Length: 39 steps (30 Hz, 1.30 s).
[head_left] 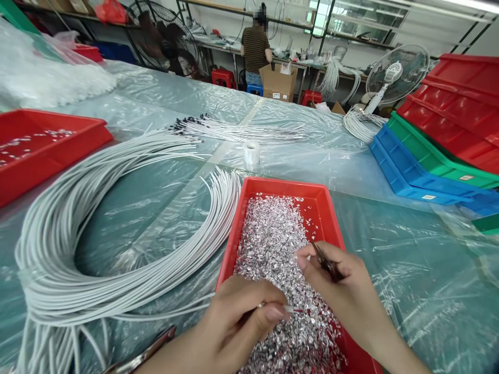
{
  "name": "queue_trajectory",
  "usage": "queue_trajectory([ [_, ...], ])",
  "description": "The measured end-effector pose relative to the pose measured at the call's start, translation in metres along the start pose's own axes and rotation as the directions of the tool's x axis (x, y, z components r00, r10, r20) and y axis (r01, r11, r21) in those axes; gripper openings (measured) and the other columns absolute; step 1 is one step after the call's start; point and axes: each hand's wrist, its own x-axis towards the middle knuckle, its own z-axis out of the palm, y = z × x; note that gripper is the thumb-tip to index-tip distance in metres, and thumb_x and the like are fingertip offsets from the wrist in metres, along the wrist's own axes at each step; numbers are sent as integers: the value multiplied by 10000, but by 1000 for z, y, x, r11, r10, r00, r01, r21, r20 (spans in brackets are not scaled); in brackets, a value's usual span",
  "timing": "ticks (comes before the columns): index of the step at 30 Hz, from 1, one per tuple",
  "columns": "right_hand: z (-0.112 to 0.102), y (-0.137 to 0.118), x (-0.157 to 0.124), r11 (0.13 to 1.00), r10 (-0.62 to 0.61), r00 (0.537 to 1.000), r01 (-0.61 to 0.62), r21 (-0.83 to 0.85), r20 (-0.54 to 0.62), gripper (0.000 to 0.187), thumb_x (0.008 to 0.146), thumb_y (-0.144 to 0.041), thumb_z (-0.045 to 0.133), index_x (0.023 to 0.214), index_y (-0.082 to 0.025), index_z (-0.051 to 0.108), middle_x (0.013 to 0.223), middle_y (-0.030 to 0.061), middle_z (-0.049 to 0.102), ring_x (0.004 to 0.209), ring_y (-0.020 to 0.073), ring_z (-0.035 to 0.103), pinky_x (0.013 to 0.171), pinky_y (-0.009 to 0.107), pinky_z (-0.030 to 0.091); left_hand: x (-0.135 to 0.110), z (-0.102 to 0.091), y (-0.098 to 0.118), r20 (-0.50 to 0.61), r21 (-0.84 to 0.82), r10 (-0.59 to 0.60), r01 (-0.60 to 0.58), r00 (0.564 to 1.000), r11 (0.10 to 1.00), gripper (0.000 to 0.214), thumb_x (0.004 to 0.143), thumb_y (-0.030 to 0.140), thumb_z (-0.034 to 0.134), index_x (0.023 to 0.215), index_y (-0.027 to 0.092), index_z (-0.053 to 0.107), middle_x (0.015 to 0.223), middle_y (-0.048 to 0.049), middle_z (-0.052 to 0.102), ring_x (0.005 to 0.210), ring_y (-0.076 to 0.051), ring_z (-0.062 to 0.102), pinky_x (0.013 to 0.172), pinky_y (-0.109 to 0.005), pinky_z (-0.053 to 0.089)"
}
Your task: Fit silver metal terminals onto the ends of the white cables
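Between thumb and forefinger, my left hand (pixel 244 317) pinches a white cable near its end (pixel 288 309), where a thin red wire sticks out to the right. My right hand (pixel 337 283) is closed around a small dark metal hand tool (pixel 325 259), whose exact kind I cannot make out. Its thumb and forefinger are pressed together, and whether anything small is between them is hidden. Both hands are over a red plastic tray (pixel 335 218) filled with shiny silver scraps (pixel 268 244). A large coil of white cables (pixel 128 291) lies to the left, some running towards my left hand.
Behind the tray stand a clear tape roll (pixel 251 154) and a white cable bundle with black ends (pixel 249 131). Another red tray (pixel 58 161) sits at left, stacked trays (pixel 448 130) at right. Scissor-like metal handles (pixel 144 353) lie beside my left forearm. A person (pixel 255 49) works behind.
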Motion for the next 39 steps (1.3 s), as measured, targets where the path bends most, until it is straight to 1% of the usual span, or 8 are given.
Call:
queue_trajectory([
  [4,-11,5,7,991,-93,993,85,-101,-79,250,860,-277,545,630,-217,468,573,-64,296,522,120,267,463,270,225,1,2,1,-22,70,48,-46,999,996,202,962,259,415,869,187,579,670,-7,686,547,-96,626,516,-200,472],
  [10,-21,-1,3,998,-56,996,54,-39,-69,176,814,-250,624,668,-222,530,540,-89,264,489,106,239,446,259,209,2,3,1,-52,74,127,-123,990,990,176,959,255,445,889,186,590,694,-15,712,529,-93,633,492,-195,484],
  [17,-24,-10,-9,991,-114,947,128,-27,299,54,761,-187,670,732,-225,643,547,-66,453,473,92,353,420,240,248,0,6,-4,-76,108,123,-115,989,988,121,920,164,467,936,184,585,700,-15,690,566,-112,635,522,-214,491],
  [21,-18,-9,-13,977,-123,954,165,-136,275,130,800,-230,623,673,-212,603,561,-39,499,501,110,418,451,250,309,-3,5,-6,-48,53,56,-53,997,997,233,877,105,382,1016,162,560,699,-24,645,576,-121,612,526,-236,485],
  [25,-13,-10,-14,992,-88,983,101,-73,159,42,753,-224,660,742,-227,620,553,-63,493,449,93,329,415,249,250,-4,0,-6,28,48,2,-4,1000,999,294,918,131,324,1151,174,499,696,-6,615,601,-125,604,572,-243,501],
  [30,-10,-7,-10,986,-127,974,144,-79,190,69,798,-249,644,733,-227,637,609,-18,629,516,124,486,476,263,332,-6,0,-7,106,84,-28,19,994,996,299,947,166,298,1216,206,423,873,-46,634,768,-150,623,664,-256,524],
  [34,-13,-3,-10,956,-96,974,148,-252,206,164,823,-312,606,693,-211,601,566,-23,527,498,129,402,455,274,289,-11,6,-12,85,-135,-178,188,980,973,140,959,216,300,1053,195,402,765,-35,584,608,-124,547,500,-212,491],
  [39,-20,-7,-16,975,38,913,55,-216,406,126,762,-270,656,659,-214,609,566,-29,520,512,129,439,453,260,293,-7,11,-14,21,-458,-307,282,952,843,64,938,242,438,900,202,472,791,-40,636,581,-96,573,496,-179,529],
])
